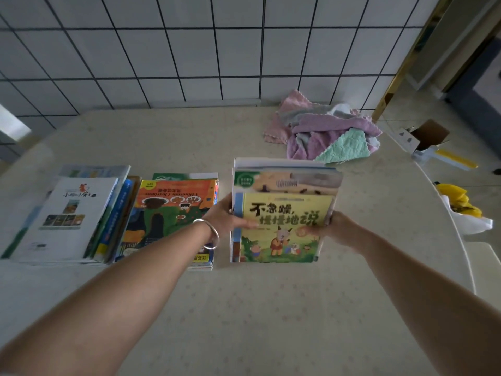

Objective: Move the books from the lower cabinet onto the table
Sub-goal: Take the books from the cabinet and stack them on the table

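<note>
Head view: a stack of picture books (284, 210) is gripped at centre right of the frame, low over the table (244, 308); contact with the table cannot be told. The left hand (226, 217) is clamped on its left edge, the right hand (332, 226) on its right edge, thumbs on the yellow cover. Two more book piles are seen at left (65, 215) and centre left (173, 213). Towels (325, 131) are heaped at upper right.
</note>
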